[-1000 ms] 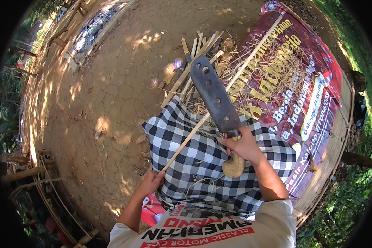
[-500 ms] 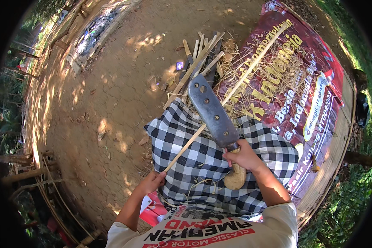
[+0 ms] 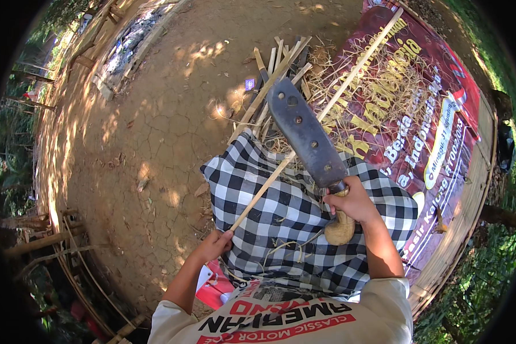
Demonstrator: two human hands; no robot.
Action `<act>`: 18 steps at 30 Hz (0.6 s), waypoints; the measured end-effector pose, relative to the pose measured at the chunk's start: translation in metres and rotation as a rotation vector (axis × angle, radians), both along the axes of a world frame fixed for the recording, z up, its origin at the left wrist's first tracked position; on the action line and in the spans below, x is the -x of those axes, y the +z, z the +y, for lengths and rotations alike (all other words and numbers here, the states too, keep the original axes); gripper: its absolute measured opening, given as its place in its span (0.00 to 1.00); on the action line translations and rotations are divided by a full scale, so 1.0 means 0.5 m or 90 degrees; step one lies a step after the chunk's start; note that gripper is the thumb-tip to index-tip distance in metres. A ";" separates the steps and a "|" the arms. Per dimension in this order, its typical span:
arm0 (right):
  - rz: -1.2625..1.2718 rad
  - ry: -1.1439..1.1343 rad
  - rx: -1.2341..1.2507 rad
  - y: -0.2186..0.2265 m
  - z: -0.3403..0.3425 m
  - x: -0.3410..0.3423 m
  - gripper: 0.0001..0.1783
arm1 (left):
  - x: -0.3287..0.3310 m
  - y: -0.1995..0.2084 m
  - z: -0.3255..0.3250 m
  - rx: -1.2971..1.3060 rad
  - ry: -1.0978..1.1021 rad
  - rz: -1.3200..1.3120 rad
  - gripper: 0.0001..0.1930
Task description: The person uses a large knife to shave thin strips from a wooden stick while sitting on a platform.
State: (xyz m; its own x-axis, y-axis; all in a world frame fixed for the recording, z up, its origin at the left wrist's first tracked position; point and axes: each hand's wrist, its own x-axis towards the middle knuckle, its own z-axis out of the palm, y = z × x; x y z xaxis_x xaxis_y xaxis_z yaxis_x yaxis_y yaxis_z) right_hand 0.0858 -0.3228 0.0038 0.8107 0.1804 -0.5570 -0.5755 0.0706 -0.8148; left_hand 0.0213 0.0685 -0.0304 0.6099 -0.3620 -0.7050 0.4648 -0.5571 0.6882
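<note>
My right hand (image 3: 352,200) is wrapped round the curved wooden handle of a machete (image 3: 307,135). Its broad, dark blade with several holes points up and to the left. A long, thin bamboo strip (image 3: 258,198) has its near end closed in my left hand (image 3: 215,246). The strip runs diagonally away to the right, passing beneath the blade, which hides part of it. Whether blade and strip touch, I cannot tell. Black-and-white checked cloth (image 3: 269,212) covers my lap under both hands.
Split bamboo pieces (image 3: 264,89) lie in a pile ahead. To the right, a dark red printed banner (image 3: 407,149) carries scattered curly shavings (image 3: 378,86), with a bamboo edge (image 3: 470,221) beyond it. Cracked bare earth (image 3: 149,132) spreads to the left, and a wood-framed ash bed (image 3: 135,43) sits farther off.
The machete and my right hand have moved a little to the right and away from me. The strip has shifted slightly farther out, with my left hand still on its end.
</note>
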 end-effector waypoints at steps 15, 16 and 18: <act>-0.008 0.063 0.049 -0.032 0.036 0.016 0.06 | -0.009 0.005 -0.004 -0.010 0.004 0.037 0.34; -0.018 0.073 0.021 -0.032 0.025 0.020 0.05 | -0.006 0.003 0.001 -0.011 0.002 0.049 0.33; -0.008 0.068 0.009 -0.011 0.011 0.006 0.05 | -0.002 -0.003 0.011 -0.005 -0.007 0.053 0.33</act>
State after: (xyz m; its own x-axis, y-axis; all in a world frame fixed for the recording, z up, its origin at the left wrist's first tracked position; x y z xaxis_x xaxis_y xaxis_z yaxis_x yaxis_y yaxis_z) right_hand 0.0828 -0.3171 -0.0018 0.7943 0.2586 -0.5497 -0.5685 -0.0029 -0.8227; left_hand 0.0224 0.0739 -0.0320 0.5454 -0.3626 -0.7557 0.5133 -0.5683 0.6431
